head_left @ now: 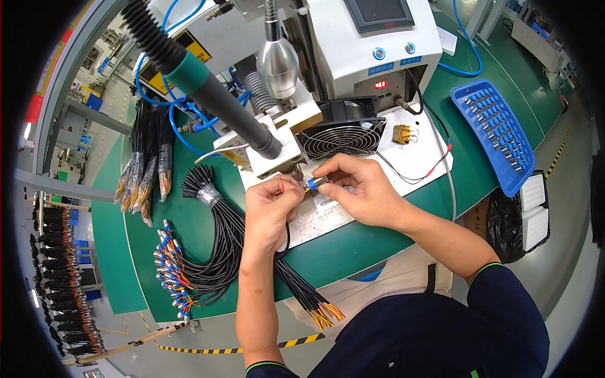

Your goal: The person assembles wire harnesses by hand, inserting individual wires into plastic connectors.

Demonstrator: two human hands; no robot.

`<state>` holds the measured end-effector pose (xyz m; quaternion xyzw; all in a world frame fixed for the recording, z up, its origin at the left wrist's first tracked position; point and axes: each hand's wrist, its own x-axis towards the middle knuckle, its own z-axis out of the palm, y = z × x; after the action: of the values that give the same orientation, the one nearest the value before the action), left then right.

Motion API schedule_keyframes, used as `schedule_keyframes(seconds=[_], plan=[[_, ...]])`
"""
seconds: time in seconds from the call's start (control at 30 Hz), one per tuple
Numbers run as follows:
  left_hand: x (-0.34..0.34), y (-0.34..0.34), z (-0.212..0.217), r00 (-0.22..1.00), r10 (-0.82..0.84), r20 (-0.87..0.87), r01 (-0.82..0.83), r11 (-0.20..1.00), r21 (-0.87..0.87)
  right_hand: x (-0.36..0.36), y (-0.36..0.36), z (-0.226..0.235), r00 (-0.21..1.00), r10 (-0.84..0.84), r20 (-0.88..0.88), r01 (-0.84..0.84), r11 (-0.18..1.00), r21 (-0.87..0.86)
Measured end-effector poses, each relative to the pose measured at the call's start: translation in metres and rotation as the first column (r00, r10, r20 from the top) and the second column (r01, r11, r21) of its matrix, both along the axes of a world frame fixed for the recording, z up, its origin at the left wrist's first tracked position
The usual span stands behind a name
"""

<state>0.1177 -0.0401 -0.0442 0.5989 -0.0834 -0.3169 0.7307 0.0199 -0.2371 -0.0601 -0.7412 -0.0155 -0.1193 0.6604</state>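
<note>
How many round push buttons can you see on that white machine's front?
2: the left push button and the right push button, side by side below the dark screen on the white machine. Its other sides may hide more.

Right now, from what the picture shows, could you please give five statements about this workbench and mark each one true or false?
1. The right hand holds a blue-and-silver connector. True.
2. The blue tray lies to the left of both hands. False: it lies to their right.
3. A red wire shows at the fingertips of the left hand. True.
4. The cable bundle beside the left forearm is white. False: its cables are black.
5. A black fan stands beyond the hands. True.
</note>
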Motion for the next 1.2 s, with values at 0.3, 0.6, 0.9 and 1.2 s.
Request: schedule_keyframes(seconds=[0.3,0.6,0.9,1.2], plan=[[-0.0022,-0.0008,-0.0008,0.999,0.022,0.03,-0.022,1.0,0.009,-0.0002,0.0001,0.0001,1.0,-0.002,0.005,0.002,1.0,-0.009],[-0.0042,-0.0001,-0.0015,0.998,0.033,0.05,-0.035,0.998,0.044,0.0003,0.0014,0.0003,0.998,-0.038,0.056,0.039,0.999,-0.014],[-0.0043,0.0001,-0.0028,0.998,0.034,0.058,-0.036,0.999,0.039,0.0004,0.0012,0.0003,0.997,-0.036,0.064,0.037,0.999,-0.013],[-0.0045,-0.0001,-0.0017,0.998,0.034,0.053,-0.036,0.999,0.027,0.0004,0.0008,0.0009,0.997,-0.033,0.063,0.033,0.999,-0.012]])
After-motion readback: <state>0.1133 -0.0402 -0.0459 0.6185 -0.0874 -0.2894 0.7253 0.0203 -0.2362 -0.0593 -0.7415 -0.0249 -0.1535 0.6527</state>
